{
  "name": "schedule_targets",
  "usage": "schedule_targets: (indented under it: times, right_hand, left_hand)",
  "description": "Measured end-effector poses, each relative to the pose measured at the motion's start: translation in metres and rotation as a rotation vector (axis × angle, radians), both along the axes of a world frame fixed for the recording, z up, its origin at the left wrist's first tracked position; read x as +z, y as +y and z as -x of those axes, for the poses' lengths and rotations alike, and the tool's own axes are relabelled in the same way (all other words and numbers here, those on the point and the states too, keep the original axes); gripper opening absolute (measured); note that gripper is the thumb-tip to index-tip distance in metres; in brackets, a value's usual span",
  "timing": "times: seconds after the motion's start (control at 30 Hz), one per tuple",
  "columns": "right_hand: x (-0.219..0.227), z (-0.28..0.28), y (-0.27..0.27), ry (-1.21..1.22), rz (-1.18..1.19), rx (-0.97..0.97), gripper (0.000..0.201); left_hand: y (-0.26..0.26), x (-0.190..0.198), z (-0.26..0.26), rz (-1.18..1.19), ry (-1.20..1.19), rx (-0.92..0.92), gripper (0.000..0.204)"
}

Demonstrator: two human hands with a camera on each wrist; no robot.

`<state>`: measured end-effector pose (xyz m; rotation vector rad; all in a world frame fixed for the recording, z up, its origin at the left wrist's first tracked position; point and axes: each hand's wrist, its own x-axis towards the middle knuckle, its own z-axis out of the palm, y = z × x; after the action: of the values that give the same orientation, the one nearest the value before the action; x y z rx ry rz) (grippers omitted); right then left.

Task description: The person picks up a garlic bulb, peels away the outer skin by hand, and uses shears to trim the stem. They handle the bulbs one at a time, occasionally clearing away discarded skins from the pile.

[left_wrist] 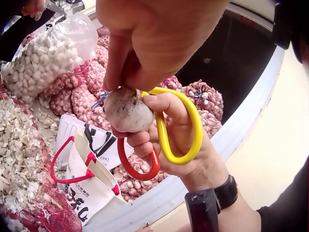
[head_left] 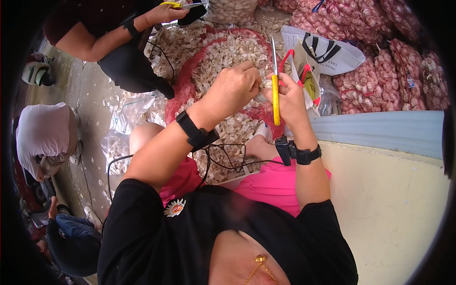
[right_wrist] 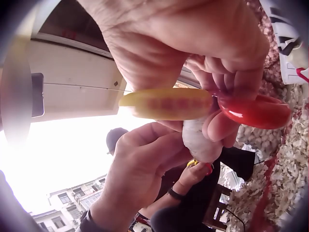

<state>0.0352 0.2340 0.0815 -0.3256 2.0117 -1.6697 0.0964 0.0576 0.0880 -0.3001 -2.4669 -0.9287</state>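
Observation:
A pale garlic bulb point(left_wrist: 126, 112) with dark specks sits between both hands. My left hand point(head_left: 232, 91) pinches its top with thumb and fingers, seen from above in the left wrist view. My right hand point(head_left: 290, 102) holds scissors point(head_left: 276, 97) and also steadies the bulb from below with its fingers. One scissor loop is yellow point(left_wrist: 197, 135), the other red point(left_wrist: 153, 169). The blades point away from me in the head view, beside the bulb. In the right wrist view the bulb point(right_wrist: 199, 142) is partly covered by fingers.
Garlic skins point(head_left: 232, 54) lie heaped on a red mesh sack point(head_left: 183, 90) before me. Pink mesh sacks of garlic point(head_left: 332, 23) and a white tote bag point(head_left: 339, 54) stand at right. Another person point(head_left: 102, 35) with scissors sits opposite. Black cables point(head_left: 223, 164) cross my lap.

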Motion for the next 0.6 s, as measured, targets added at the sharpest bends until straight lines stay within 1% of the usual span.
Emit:
schedule_targets:
  times: [0.07, 0.13, 0.17, 0.23, 0.3, 0.37, 0.4, 0.43, 0.5, 0.57, 0.6]
  right_hand:
    - [0.004, 0.000, -0.001, 0.019, -0.012, 0.013, 0.039]
    - [0.015, -0.003, -0.001, -0.096, 0.045, -0.004, 0.038]
    - [0.015, -0.003, 0.000, -0.093, 0.046, -0.004, 0.038]
    - [0.016, -0.002, 0.002, -0.162, 0.154, 0.052, 0.039]
    - [0.016, -0.005, 0.001, -0.155, 0.200, 0.061, 0.040]
    - [0.014, -0.005, 0.001, -0.148, 0.246, 0.069, 0.041]
    - [0.013, -0.004, 0.001, -0.119, 0.252, 0.071, 0.042]
    - [0.012, -0.003, 0.002, -0.090, 0.258, 0.072, 0.043]
    - [0.013, 0.000, 0.003, -0.110, 0.265, 0.061, 0.042]
    - [0.015, 0.001, 0.003, -0.130, 0.271, 0.055, 0.042]
    - [0.017, 0.000, 0.002, -0.125, 0.296, 0.019, 0.043]
  left_hand:
    - [0.001, 0.000, 0.001, 0.030, -0.003, 0.025, 0.006]
    - [0.001, 0.005, 0.001, -0.050, -0.041, 0.077, 0.007]
    - [-0.001, 0.004, 0.003, -0.049, -0.038, 0.077, 0.007]
    - [-0.008, 0.002, 0.007, -0.223, -0.177, 0.147, 0.009]
    - [-0.016, 0.003, 0.009, -0.223, -0.203, 0.175, 0.012]
    - [-0.021, 0.003, 0.011, -0.274, -0.258, 0.277, 0.012]
    - [-0.022, 0.004, 0.011, -0.289, -0.276, 0.287, 0.014]
    - [-0.023, 0.003, 0.011, -0.288, -0.277, 0.285, 0.014]
    - [-0.026, -0.002, 0.010, -0.118, -0.215, 0.323, 0.016]
    - [-0.034, -0.004, 0.015, -0.117, -0.241, 0.341, 0.016]
    - [-0.036, -0.003, 0.017, -0.116, -0.267, 0.363, 0.016]
